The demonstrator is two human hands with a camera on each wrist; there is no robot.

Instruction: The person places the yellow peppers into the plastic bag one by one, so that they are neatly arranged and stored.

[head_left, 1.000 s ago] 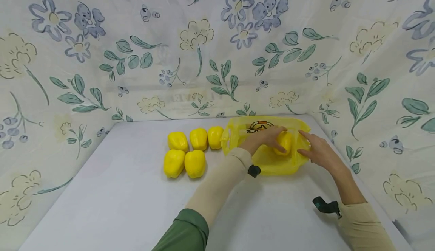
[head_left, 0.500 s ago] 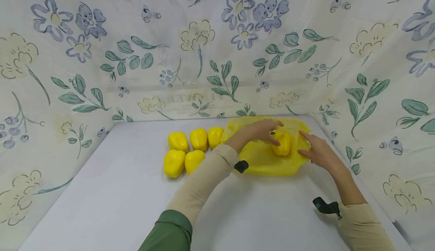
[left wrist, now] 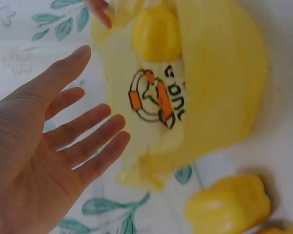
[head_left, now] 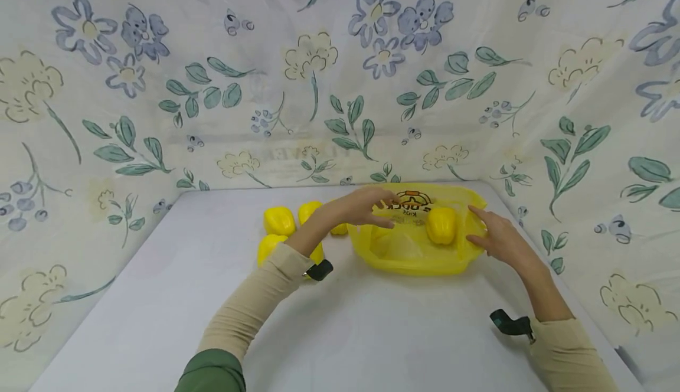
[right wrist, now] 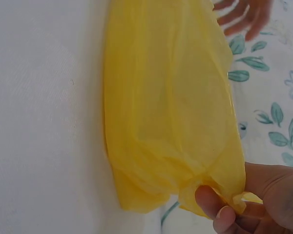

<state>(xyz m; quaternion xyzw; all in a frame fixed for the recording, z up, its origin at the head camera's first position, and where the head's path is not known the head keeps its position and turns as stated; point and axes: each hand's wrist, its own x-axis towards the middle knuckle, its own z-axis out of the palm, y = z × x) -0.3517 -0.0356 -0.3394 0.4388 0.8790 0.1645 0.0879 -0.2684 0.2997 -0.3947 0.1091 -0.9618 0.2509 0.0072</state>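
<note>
A thin yellow plastic bag [head_left: 409, 266] with a printed logo lies spread at the back right of the table, its mouth facing up. One yellow bell pepper [head_left: 441, 225] sits inside it towards the right end. My right hand [head_left: 499, 237] pinches the bag's right end; in the right wrist view fingers and thumb [right wrist: 210, 201] fold round the bunched plastic. My left hand [head_left: 363, 208] is in the air over the bag's left end, fingers spread and holding nothing, as the left wrist view also shows. Several more yellow bell peppers [head_left: 278, 221] stand left of the bag, partly hidden by my left arm.
The white table [head_left: 159, 297] ends at the back and right against a hanging floral cloth [head_left: 297, 108]. A dark wrist camera mount [head_left: 511, 323] juts from the right forearm, and another [head_left: 320, 270] from the left wrist.
My left hand has let go of the pepper inside the bag and moved left, passing over the bag's left end. The right hand keeps its place on the bag.
</note>
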